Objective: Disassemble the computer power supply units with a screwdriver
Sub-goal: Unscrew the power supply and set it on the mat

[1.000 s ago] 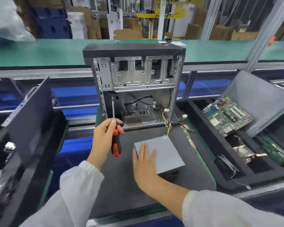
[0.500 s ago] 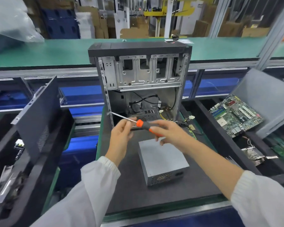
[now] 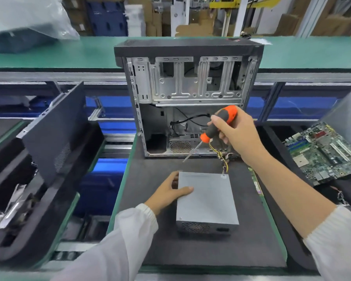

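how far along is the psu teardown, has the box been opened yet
Done: the power supply is out of the computer case and lies on the black mat, its wire bundle trailing toward the case. In hand: the left hand holds its near-left corner, and the right hand grips the screwdriver above it, tip clear of the metal. Left: the cover looks closed, so the unscrewing and opening remain.

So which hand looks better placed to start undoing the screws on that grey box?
The right hand: it grips the screwdriver, tip angled down toward the power supply. The left hand holds the box's side.
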